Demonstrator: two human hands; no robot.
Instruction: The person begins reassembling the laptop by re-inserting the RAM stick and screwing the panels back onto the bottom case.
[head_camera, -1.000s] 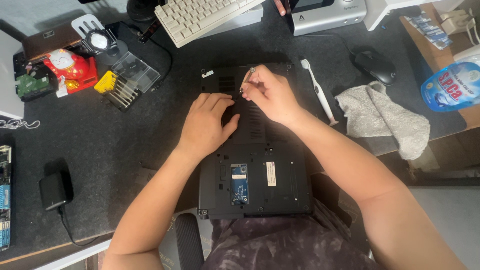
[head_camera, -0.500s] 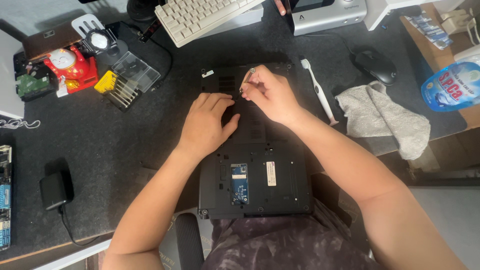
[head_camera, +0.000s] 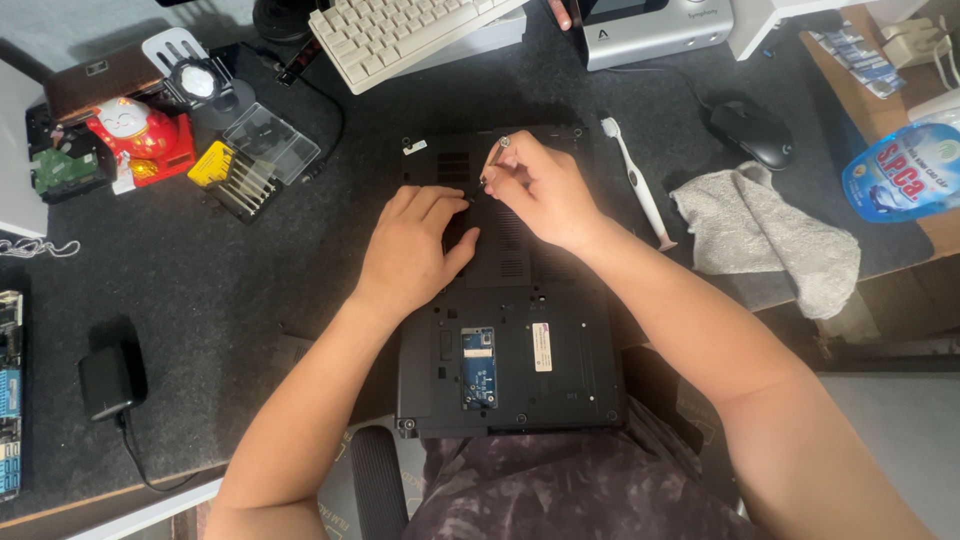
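Note:
A black laptop (head_camera: 520, 360) lies upside down on the dark desk mat, its bottom panel facing up. My left hand (head_camera: 412, 250) rests flat on the panel's left part, fingers spread a little. My right hand (head_camera: 540, 188) pinches a small screwdriver (head_camera: 494, 158), its tip down on the panel near the laptop's far edge. The two hands almost touch. An open slot with a blue circuit board (head_camera: 478, 367) shows in the near half of the laptop.
An open case of small screwdrivers (head_camera: 248, 170) and a red cat figurine (head_camera: 140, 132) lie at far left. A white toothbrush (head_camera: 638, 185), grey cloth (head_camera: 770, 240), black mouse (head_camera: 752, 130) sit right. A beige keyboard (head_camera: 400, 32) is behind. A black power adapter (head_camera: 108, 380) lies near left.

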